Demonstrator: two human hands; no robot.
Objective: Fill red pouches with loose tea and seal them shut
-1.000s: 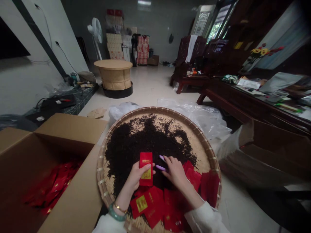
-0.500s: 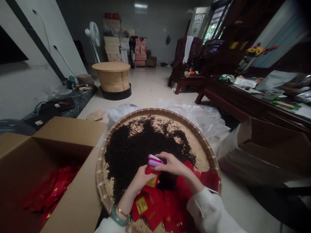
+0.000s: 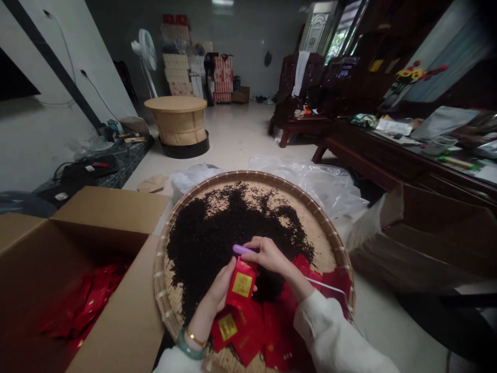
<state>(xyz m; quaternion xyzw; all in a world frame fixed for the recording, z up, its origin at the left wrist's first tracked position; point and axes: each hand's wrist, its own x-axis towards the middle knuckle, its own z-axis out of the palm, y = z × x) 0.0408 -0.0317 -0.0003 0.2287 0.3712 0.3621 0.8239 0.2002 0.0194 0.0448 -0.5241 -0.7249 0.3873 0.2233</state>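
Observation:
A red packet with a yellow label (image 3: 243,285) is in my left hand (image 3: 222,285), whose fingers wrap round its sides. My right hand (image 3: 267,255) grips a purple handheld bag sealer (image 3: 243,249) that lies across the packet's top edge. A white cord (image 3: 326,286) runs out from under my right wrist. Beneath both hands is a round woven bamboo tray (image 3: 333,235) with a wide heap of dark, twisted tea leaves (image 3: 217,228). Several flat red packets (image 3: 248,331) overlap at its near side, and more red packets (image 3: 336,285) lie at its right.
An open cardboard box (image 3: 112,207) at the left holds many red packets (image 3: 91,300). Another open box (image 3: 430,233) stands at the right. Clear plastic sheeting (image 3: 310,184) lies behind the tray. Farther back are a round table (image 3: 176,122), a fan (image 3: 146,49) and dark wooden furniture (image 3: 361,150).
My right hand has brought the purple sealer left onto the packet's top, and its jaws have closed there. The packet has shifted slightly right and tilted in my left hand.

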